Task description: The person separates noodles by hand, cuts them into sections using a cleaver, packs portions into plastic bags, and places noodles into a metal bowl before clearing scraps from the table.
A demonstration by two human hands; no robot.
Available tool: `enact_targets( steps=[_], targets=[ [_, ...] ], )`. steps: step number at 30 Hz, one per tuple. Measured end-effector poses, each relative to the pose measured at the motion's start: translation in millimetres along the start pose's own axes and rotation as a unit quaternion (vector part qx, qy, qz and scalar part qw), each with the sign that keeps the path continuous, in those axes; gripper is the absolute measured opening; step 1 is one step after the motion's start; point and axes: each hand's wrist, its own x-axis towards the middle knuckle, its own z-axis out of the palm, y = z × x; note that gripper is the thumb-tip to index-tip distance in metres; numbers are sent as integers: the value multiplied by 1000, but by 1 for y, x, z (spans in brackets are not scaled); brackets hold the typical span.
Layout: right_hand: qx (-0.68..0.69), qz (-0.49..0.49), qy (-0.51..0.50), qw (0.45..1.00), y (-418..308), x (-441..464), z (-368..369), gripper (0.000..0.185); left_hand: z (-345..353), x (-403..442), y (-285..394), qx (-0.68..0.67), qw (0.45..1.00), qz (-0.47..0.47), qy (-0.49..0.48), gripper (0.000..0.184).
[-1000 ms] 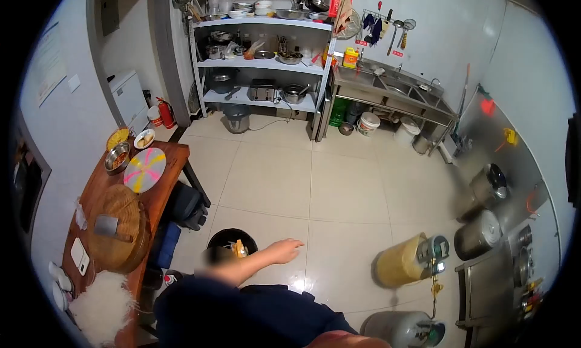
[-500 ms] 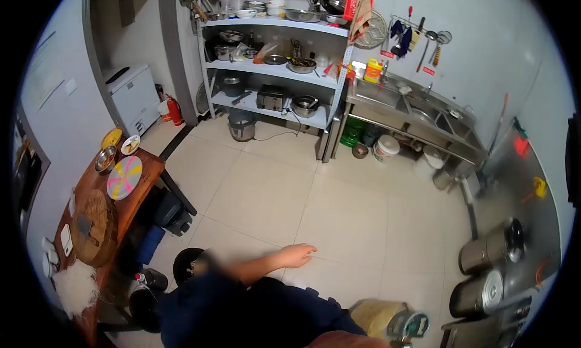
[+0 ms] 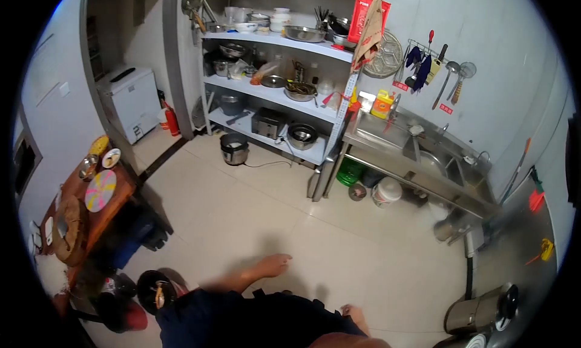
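Note:
My left hand (image 3: 273, 266) hangs over the tiled floor, in front of my dark clothing, with its fingers loosely bent and nothing in it. Lower and to the right, partly cut off by my body, my right hand (image 3: 354, 315) hangs beside me. Its fingers show only in part, slightly apart, and no object is visible in them. Neither hand touches anything. Nearest to the left arm stands a dark bucket (image 3: 147, 292) with something light-coloured inside.
Ahead stands a shelf rack (image 3: 272, 89) with bowls and pots, and a cooker pot (image 3: 234, 149) on the floor before it. A steel sink (image 3: 387, 133) is at right. On the left, a wooden table (image 3: 124, 188) holds a chopping block (image 3: 71, 242). A steel pot (image 3: 475, 316) stands lower right.
The view has shifted, with shelf and sink now lower and larger in it. My right hand has come into view. The left hand's fingers look more bent than before.

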Motion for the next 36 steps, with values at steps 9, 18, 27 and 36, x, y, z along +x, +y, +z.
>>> enact_targets(
  steps=[9, 18, 27, 36],
  targets=[
    [40, 332, -50, 941, 154, -2, -45, 26, 26, 256, 150, 89, 978, 151, -110, 38],
    [30, 339, -108, 934, 311, 80, -143, 25, 78, 424, 187, -14, 997, 68, -29, 32],
    [-60, 127, 118, 983, 393, 352, -372, 21, 102, 543, 224, 35, 996, 56, 62, 17],
    [241, -14, 52, 969, 252, 489, -473, 22, 76, 657, 250, 60, 994, 35, 81, 28]
  ],
)
